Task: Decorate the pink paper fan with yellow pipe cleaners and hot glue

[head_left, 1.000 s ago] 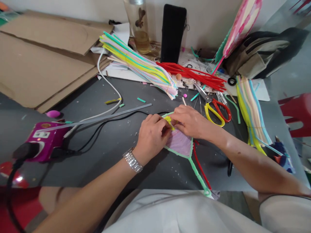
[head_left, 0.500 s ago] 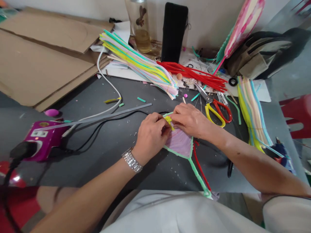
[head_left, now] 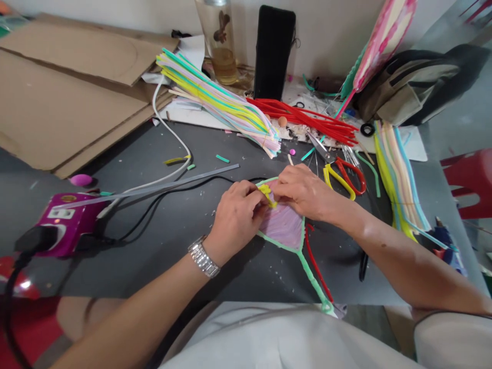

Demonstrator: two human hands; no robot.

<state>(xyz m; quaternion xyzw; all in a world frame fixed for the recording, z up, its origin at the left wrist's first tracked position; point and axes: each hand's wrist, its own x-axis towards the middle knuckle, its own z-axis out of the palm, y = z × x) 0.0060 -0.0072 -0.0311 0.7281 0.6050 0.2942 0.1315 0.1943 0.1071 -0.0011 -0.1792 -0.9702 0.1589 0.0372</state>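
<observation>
A lilac fan-shaped craft piece with a mint-green pipe-cleaner edge and handle lies on the dark table. On its upper part sits a yellow pipe-cleaner shape, partly covered by fingers. My left hand, with a metal watch at the wrist, pinches the yellow shape from the left. Closed fingers of my right hand press at its right side. Both hands rest over the lilac piece, fingertips close together. Beside the green handle runs a red pipe cleaner.
Scissors lie right of my hands. Bundles of coloured pipe cleaners, red ones and more at right surround the work. A purple power strip, cardboard, a phone and a bottle stand around.
My fingers have shifted very slightly around the yellow shape, and a little more of it shows between them. The lilac piece stays in place.
</observation>
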